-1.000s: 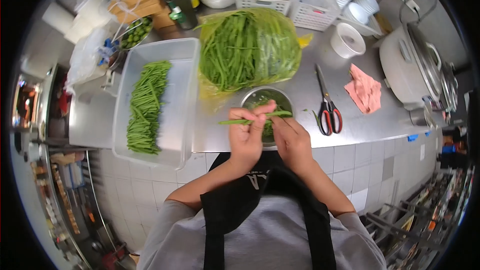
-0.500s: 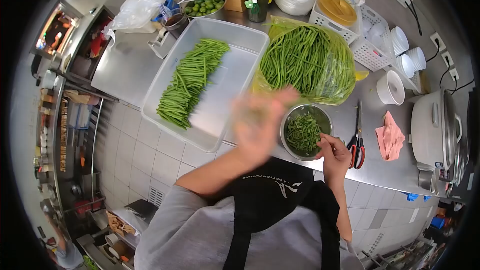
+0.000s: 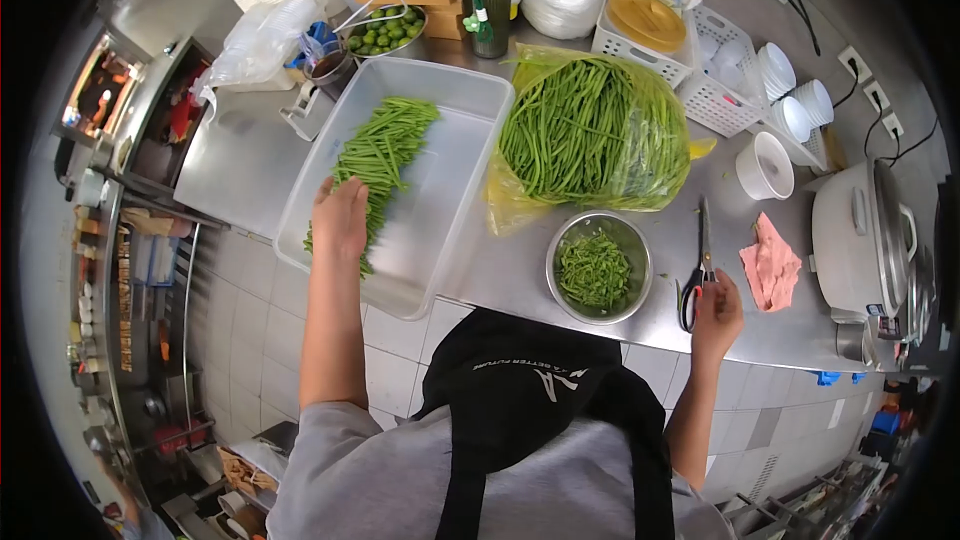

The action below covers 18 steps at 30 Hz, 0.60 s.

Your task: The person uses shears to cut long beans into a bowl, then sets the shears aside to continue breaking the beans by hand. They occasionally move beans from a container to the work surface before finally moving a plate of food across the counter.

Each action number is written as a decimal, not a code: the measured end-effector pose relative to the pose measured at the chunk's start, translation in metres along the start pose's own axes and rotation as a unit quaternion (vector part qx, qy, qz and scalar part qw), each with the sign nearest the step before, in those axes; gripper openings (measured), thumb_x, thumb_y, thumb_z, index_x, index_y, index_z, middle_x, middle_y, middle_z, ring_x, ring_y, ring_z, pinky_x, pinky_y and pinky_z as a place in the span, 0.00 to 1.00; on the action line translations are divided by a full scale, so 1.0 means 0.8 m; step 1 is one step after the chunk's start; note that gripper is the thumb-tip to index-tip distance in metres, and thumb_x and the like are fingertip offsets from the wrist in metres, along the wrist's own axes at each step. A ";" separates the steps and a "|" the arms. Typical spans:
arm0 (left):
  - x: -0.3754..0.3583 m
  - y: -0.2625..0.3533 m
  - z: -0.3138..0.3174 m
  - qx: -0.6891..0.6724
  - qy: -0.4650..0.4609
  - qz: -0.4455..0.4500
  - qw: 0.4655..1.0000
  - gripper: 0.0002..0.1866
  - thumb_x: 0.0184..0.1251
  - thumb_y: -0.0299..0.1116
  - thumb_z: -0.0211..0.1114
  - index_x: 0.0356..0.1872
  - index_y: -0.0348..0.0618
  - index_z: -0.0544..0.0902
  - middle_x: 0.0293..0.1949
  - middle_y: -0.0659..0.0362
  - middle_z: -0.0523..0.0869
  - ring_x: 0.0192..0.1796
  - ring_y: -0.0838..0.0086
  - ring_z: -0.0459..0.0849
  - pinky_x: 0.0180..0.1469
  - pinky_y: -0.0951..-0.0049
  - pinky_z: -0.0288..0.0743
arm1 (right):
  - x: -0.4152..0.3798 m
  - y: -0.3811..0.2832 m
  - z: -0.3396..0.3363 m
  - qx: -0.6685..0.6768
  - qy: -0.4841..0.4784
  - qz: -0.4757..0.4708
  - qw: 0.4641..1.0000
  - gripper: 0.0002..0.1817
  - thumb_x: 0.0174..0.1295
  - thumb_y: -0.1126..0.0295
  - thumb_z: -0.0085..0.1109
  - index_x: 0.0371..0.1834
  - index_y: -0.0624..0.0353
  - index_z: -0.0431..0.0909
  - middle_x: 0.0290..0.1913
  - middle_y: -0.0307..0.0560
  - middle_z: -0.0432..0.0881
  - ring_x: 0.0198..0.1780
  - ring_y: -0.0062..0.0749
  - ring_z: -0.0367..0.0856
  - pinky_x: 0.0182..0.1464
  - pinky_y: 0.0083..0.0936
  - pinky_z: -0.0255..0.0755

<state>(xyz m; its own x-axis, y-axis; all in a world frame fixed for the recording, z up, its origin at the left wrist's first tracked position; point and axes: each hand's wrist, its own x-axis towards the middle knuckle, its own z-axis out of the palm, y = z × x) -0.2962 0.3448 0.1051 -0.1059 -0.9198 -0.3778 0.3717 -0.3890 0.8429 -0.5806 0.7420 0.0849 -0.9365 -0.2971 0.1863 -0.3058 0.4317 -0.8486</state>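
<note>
On the left, my left hand [image 3: 341,218] rests over the lower part of a pile of trimmed green beans [image 3: 390,145] in a clear plastic tub [image 3: 425,225]. Its fingers point down, their tips hidden, so its grip does not show. Over on the right, my right hand [image 3: 718,315] is closed around one handle of the scissors [image 3: 705,240], which lie on the steel counter with blades pointing away. Between my hands a steel bowl [image 3: 644,285] contains short cut green pieces [image 3: 592,270]. Behind it, long green beans [image 3: 575,125] fill a yellow plastic bag [image 3: 655,175].
A pink cloth [image 3: 770,265], a white tub [image 3: 764,166] and a large cooker [image 3: 850,240] stand to the right. Along the back are white baskets [image 3: 718,105], a dark tumbler [image 3: 487,10] and a bowl of green limes [image 3: 385,35].
My left hand has swung from beside the bowl to the bean pile in the tub. My right hand has left the bowl's rim and taken hold of the scissors' handle.
</note>
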 end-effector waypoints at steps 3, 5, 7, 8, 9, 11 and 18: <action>0.003 0.004 0.007 0.304 -0.102 0.178 0.930 0.22 0.63 0.18 0.51 0.60 0.37 0.66 0.58 0.46 0.70 0.62 0.60 0.69 0.61 0.63 0.67 | 0.015 0.078 -0.021 -0.200 0.007 -0.038 0.979 0.18 0.56 0.76 0.57 0.51 0.64 0.75 0.45 0.54 0.78 0.41 0.39 0.79 0.42 0.30 0.73; 0.024 0.008 0.008 0.506 -0.183 0.310 0.784 0.19 0.60 0.17 0.52 0.53 0.40 0.74 0.53 0.50 0.76 0.58 0.60 0.74 0.56 0.63 0.70 | 0.010 0.093 -0.013 -0.315 0.009 -0.103 0.943 0.20 0.54 0.73 0.59 0.52 0.63 0.75 0.48 0.57 0.76 0.47 0.49 0.76 0.48 0.38 0.71; 0.050 0.011 0.014 0.639 -0.224 0.433 0.595 0.15 0.56 0.19 0.53 0.44 0.40 0.80 0.47 0.52 0.80 0.53 0.58 0.77 0.52 0.63 0.71 | 0.007 0.096 -0.005 -0.386 0.013 -0.129 0.913 0.22 0.53 0.69 0.61 0.53 0.61 0.74 0.49 0.59 0.75 0.51 0.58 0.72 0.52 0.44 0.68; 0.068 0.008 0.008 0.658 -0.252 0.430 0.565 0.14 0.56 0.20 0.52 0.42 0.40 0.81 0.46 0.52 0.81 0.51 0.57 0.78 0.51 0.62 0.72 | 0.010 0.096 -0.001 -0.382 0.022 -0.120 0.916 0.22 0.53 0.69 0.61 0.52 0.61 0.74 0.49 0.59 0.75 0.51 0.57 0.72 0.52 0.44 0.68; 0.090 0.000 0.000 0.675 -0.282 0.427 0.532 0.13 0.56 0.20 0.52 0.40 0.40 0.81 0.44 0.51 0.81 0.50 0.55 0.78 0.50 0.62 0.72 | 0.012 0.097 0.001 -0.377 0.033 -0.109 0.919 0.22 0.53 0.70 0.61 0.52 0.61 0.73 0.49 0.58 0.75 0.51 0.56 0.73 0.51 0.44 0.68; 0.097 0.000 0.000 0.711 -0.294 0.395 0.502 0.11 0.56 0.22 0.52 0.37 0.40 0.81 0.42 0.50 0.81 0.48 0.54 0.78 0.49 0.61 0.72 | 0.013 0.098 0.002 -0.376 0.043 -0.092 0.921 0.22 0.53 0.70 0.60 0.52 0.61 0.73 0.49 0.58 0.74 0.50 0.55 0.73 0.51 0.44 0.68; 0.106 0.020 -0.027 0.736 -0.228 0.365 0.522 0.10 0.55 0.22 0.53 0.36 0.41 0.81 0.38 0.50 0.81 0.45 0.55 0.79 0.46 0.59 0.72 | 0.008 0.083 -0.016 -0.328 -0.020 -0.043 0.943 0.24 0.50 0.77 0.56 0.54 0.62 0.71 0.47 0.59 0.74 0.47 0.55 0.74 0.48 0.39 0.70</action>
<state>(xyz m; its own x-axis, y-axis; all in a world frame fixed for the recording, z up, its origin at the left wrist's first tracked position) -0.2794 0.2614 0.0785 -0.7655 -0.6362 0.0969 -0.6099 0.7652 0.2059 -0.6094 0.7799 0.0358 -0.9000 -0.3820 0.2100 -0.4335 0.8350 -0.3390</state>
